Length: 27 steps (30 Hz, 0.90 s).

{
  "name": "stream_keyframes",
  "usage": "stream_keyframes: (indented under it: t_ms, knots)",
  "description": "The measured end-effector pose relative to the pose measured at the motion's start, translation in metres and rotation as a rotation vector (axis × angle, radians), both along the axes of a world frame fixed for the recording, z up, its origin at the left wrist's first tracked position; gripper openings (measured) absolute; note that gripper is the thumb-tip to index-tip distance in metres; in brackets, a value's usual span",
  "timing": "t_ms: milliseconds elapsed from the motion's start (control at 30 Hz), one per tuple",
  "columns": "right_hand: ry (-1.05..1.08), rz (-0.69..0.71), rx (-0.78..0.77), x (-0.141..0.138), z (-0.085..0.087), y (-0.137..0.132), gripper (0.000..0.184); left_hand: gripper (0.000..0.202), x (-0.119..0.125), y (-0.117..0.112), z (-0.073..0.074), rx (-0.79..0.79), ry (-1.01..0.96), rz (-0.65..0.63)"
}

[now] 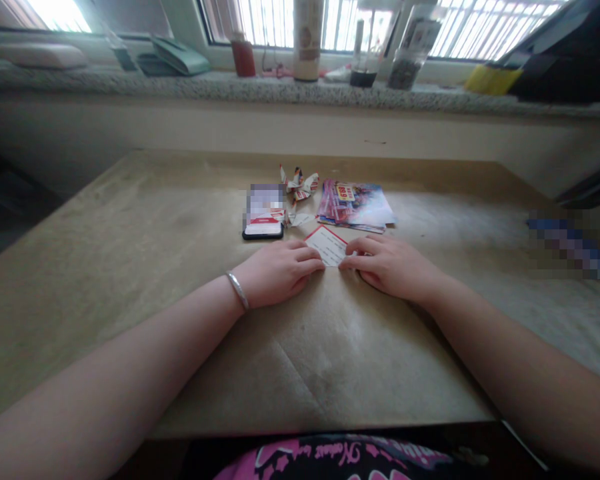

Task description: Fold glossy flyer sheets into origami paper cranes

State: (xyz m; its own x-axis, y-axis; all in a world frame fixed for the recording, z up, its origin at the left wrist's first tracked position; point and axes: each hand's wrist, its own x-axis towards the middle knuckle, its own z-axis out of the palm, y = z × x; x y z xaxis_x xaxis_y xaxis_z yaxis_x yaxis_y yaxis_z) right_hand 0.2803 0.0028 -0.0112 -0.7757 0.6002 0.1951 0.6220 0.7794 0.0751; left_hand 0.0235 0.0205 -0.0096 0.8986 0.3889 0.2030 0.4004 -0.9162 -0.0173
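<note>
A small folded paper (330, 248), white with printed lines and red edges, lies turned like a diamond on the table. My left hand (283, 270), with a silver bangle at the wrist, is closed on its left side, fingertips at the lower edge. Thumb and fingers of my right hand (387, 263) pinch its right corner. Beyond the left hand lies a phone (263, 230) with its screen blurred out. Folded paper cranes (304, 185) in printed paper sit to the phone's right. A stack of colourful leaflets (363, 205) lies behind my right hand.
The table (145, 213) has a beige cover and ends at a wall below a granite windowsill (275, 87). On the sill stand a red container (243, 57), a tall bottle (307, 47) and other items. A blurred-out blue object (575, 248) lies at the right edge.
</note>
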Motion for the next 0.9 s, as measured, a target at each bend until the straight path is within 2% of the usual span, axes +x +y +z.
stream_keyframes:
  t_ms: [300,700,900]
  knots:
    - [0.059,-0.001,-0.014,0.01,0.0,0.0,0.032,0.03,0.0,0.0,-0.002,-0.001,-0.011,0.001]
    - [0.09,-0.107,-0.057,0.028,0.006,-0.001,0.034,0.033,0.001,0.0,-0.006,0.0,-0.005,0.02]
    - [0.128,-0.101,-0.102,0.037,0.004,0.0,0.038,0.035,0.001,0.0,-0.006,-0.009,0.0,0.019]
